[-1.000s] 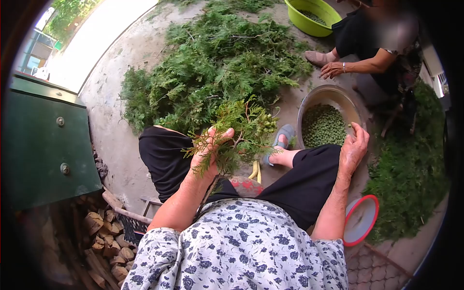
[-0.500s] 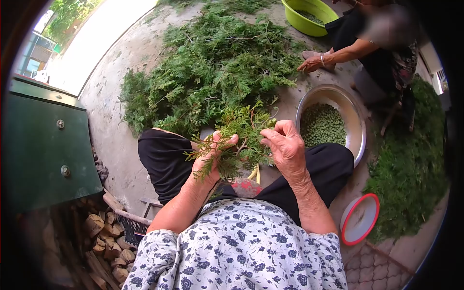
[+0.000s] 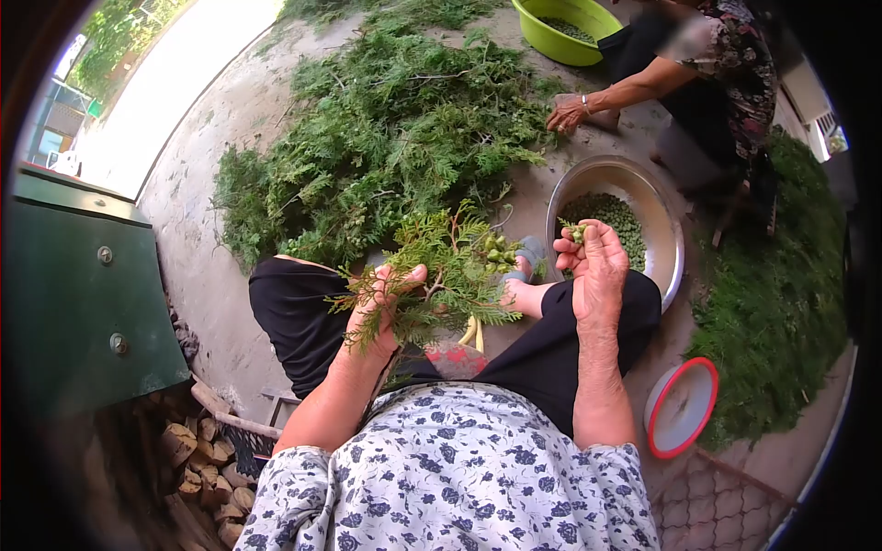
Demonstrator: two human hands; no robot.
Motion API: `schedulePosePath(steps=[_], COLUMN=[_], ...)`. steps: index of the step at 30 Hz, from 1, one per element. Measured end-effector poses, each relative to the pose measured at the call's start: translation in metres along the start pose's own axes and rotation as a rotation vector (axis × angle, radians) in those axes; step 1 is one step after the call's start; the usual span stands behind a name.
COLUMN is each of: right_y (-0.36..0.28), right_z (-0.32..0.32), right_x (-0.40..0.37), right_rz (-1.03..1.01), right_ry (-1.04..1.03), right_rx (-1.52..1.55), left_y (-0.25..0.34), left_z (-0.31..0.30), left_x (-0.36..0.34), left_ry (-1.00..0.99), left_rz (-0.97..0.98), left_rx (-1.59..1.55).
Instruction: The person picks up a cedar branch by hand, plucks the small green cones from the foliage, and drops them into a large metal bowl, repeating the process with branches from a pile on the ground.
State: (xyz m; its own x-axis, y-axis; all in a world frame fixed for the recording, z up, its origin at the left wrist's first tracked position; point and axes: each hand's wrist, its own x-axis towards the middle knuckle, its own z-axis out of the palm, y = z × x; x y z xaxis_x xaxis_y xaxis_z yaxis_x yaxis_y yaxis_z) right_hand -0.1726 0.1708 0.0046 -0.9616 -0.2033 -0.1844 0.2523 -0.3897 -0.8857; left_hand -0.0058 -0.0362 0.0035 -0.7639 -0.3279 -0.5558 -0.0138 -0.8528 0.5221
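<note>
My left hand (image 3: 381, 308) is closed around a leafy evergreen branch (image 3: 450, 275) held above my lap. A cluster of green seed cones (image 3: 499, 250) still shows on the branch's right side. My right hand (image 3: 595, 266) is raised near the metal basin, its fingertips pinching a small green sprig with cones (image 3: 576, 232). Just beyond that hand, the wide metal basin (image 3: 673, 230) holds a heap of picked green cones (image 3: 617, 209).
A large pile of cut evergreen branches (image 3: 386, 138) covers the floor ahead, with more greenery (image 3: 763, 312) at right. Another person's hand (image 3: 567, 112) touches the pile. Also around me are a lime-green tub (image 3: 542, 41), a red-rimmed bowl (image 3: 682, 409), firewood (image 3: 207, 468) and a green cabinet (image 3: 83, 294).
My right hand has moved away from the branch, right toward the basin, and now carries a small sprig of cones. My left hand keeps its hold on the branch.
</note>
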Motion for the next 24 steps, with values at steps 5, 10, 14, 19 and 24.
schedulePosePath(steps=[5, 10, 14, 19, 24], right_y=[-0.008, -0.01, -0.012, -0.014, -0.025], right_z=[-0.015, -0.014, -0.004, 0.007, 0.03], right_x=[0.005, 0.005, 0.004, 0.003, -0.003], right_rz=[0.061, 0.105, 0.151, 0.14, 0.071], right_ry=[-0.049, -0.106, -0.149, -0.222, -0.302], right_rx=[0.076, 0.191, 0.296, 0.255, 0.172], left_y=[0.001, 0.005, 0.004, 0.011, 0.018], left_z=[0.013, 0.015, -0.002, 0.021, 0.051], left_x=[0.009, 0.007, 0.011, -0.008, -0.002], left_ry=[0.154, 0.103, 0.07, -0.221, -0.3], left_rz=[-0.065, -0.05, -0.021, 0.129, 0.187], left_rx=[0.049, 0.041, 0.066, 0.042, 0.281])
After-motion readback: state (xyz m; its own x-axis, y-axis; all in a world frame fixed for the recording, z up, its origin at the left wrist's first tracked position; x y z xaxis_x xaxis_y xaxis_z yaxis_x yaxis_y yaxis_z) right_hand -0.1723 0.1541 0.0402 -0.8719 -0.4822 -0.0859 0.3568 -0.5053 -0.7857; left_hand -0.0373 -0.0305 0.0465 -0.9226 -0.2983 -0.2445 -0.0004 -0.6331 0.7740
